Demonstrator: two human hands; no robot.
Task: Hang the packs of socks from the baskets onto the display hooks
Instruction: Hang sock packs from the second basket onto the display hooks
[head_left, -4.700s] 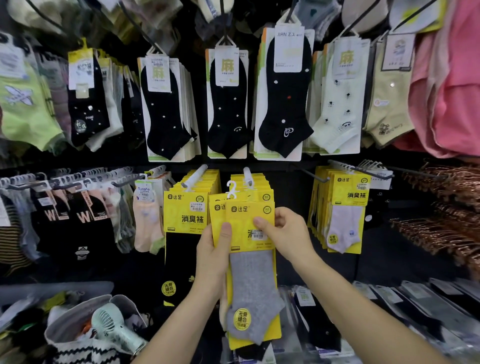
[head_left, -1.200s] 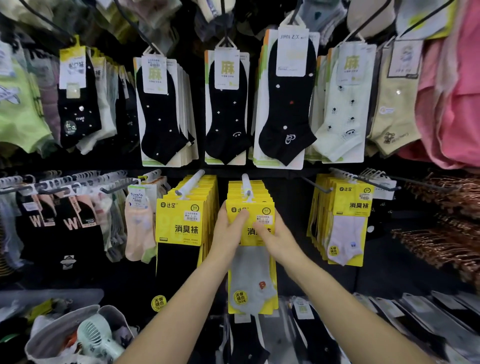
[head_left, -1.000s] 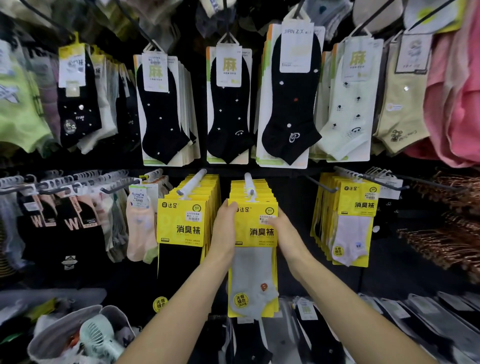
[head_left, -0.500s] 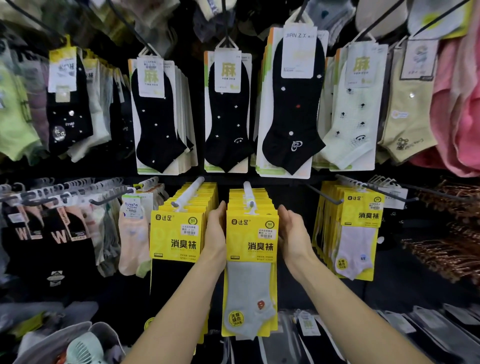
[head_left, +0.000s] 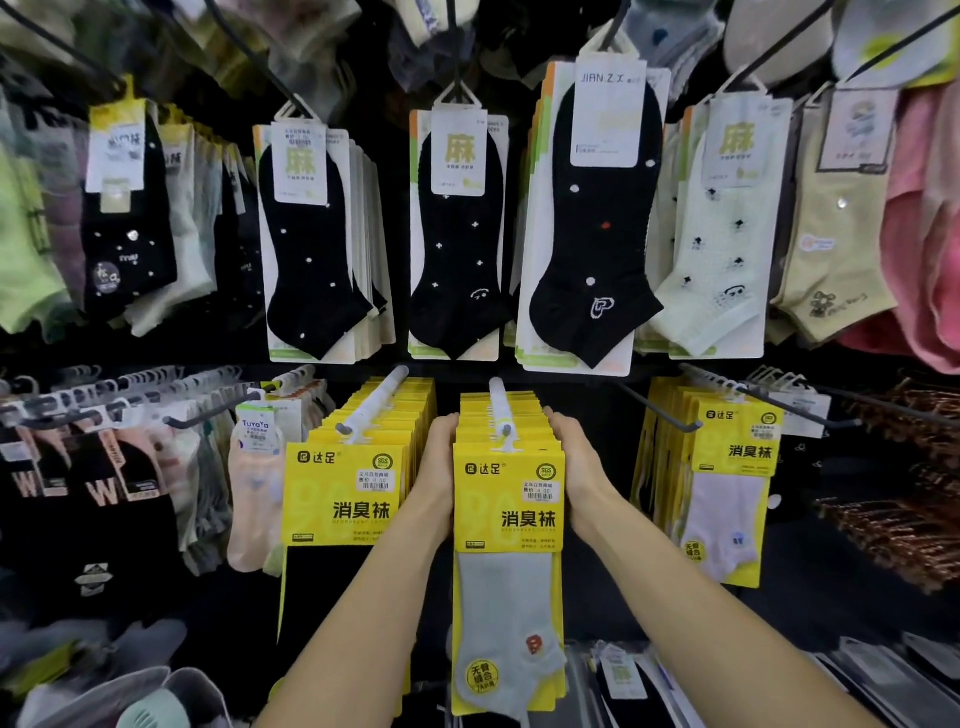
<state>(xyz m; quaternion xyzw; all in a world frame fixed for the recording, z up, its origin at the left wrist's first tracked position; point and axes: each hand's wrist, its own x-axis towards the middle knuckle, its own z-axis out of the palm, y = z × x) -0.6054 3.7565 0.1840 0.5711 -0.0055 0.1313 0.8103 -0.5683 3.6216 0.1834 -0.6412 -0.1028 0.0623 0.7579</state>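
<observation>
A stack of yellow sock packs hangs on the white middle display hook (head_left: 500, 410). The front pack (head_left: 509, 499) holds a grey sock with a small red mark. My left hand (head_left: 439, 467) lies flat against the stack's left side. My right hand (head_left: 579, 462) lies against its right side. The stack sits squeezed between both palms, and my fingertips reach toward the packs further back. Neither hand carries a loose pack.
More yellow packs hang on hooks to the left (head_left: 345, 493) and right (head_left: 732, 467). Black and pale socks (head_left: 457, 244) fill the row above. A basket (head_left: 156, 696) with a pale green fan sits at lower left. Copper hangers (head_left: 893, 530) jut out at right.
The grey-sock pack I held went onto the middle hook. My hands left its front and moved to the stack's two sides. The view has come closer.
</observation>
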